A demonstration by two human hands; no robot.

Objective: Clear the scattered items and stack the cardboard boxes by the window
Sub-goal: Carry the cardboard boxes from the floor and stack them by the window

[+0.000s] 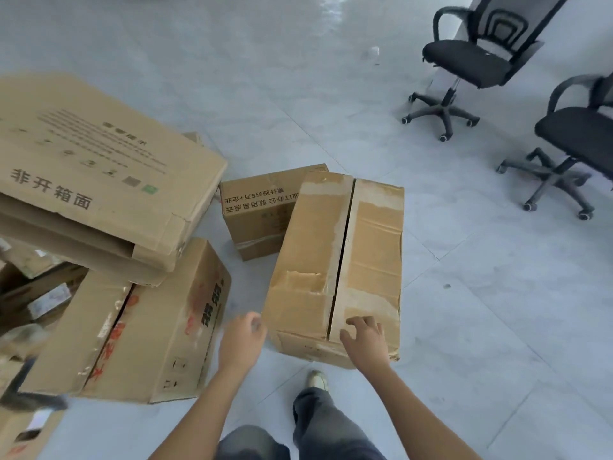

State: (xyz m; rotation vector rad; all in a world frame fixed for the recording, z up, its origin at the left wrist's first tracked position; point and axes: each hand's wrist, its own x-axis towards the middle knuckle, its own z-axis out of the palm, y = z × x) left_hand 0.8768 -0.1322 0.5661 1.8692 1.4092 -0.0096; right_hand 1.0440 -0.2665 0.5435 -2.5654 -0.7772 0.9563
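— Down in the lower middle of the frame, both hands are at the near end of the taped cardboard box (335, 260) lying on the floor (497, 310).

— Have they got hold of it?

— Not that I can see. The left hand (243, 338) is loosely curled just beside the near left corner; I can't tell if it touches. The right hand (365, 340) has its fingers spread and bent over the near top edge. Neither grips anything.

— So which step is this?

— I'd say the start of a lift: this box is the next one to go on a stack. The window isn't in the frame, so I can't say which way it goes.

— What does the lift call for?

— One hand down each side or under the near bottom edge. The top flaps are split along the middle seam and the tape is torn, so the top probably won't bear a pull.

— Room to move?

— Tight on the left. A smaller box (255, 224) sits touching or just behind its far left side, a red-printed box (139, 333) lies nearby at lower left, and a big flat box (99, 167) leans over that one. Right of the box the floor is open; two office chairs (471, 61) stand well apart at upper right.
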